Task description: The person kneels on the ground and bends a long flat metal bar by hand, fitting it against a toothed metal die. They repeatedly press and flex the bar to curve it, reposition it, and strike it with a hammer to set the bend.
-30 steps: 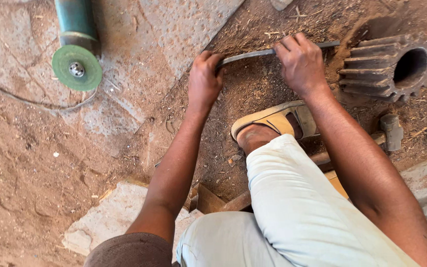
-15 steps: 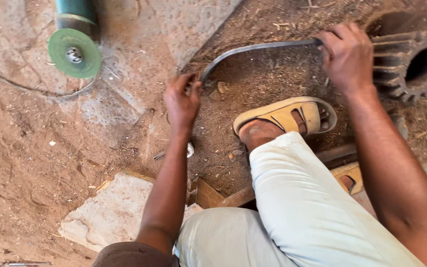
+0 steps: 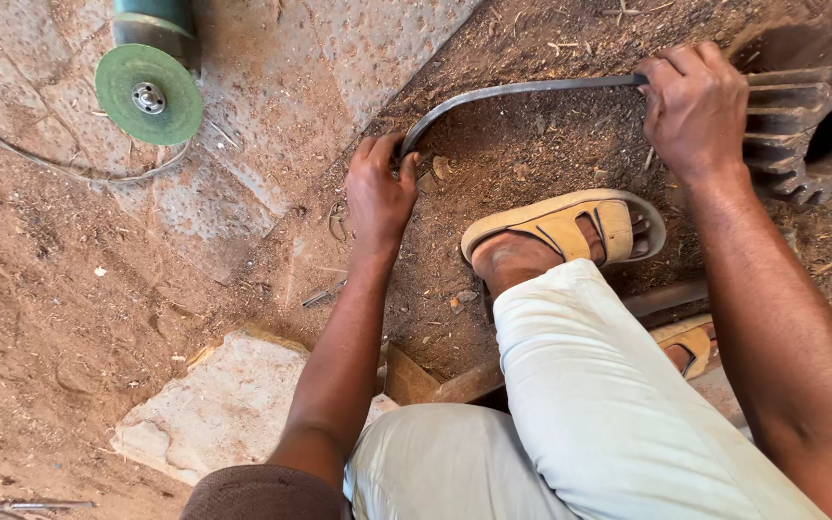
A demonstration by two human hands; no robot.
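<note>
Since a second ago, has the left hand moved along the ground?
Yes. The left hand has slid down the picture, away from the green grinder disc, drawing its end of the metal strip into a curve.

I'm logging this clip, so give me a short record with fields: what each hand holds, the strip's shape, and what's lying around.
left hand: grips the lower, curved end of the metal strip
right hand: grips the strip's straight end, beside the finned metal casting
strip shape: bent into an arc between the hands
foot: tan sandal on the dirt below the strip
nearby: angle grinder with green disc, on the steel plate
</note>
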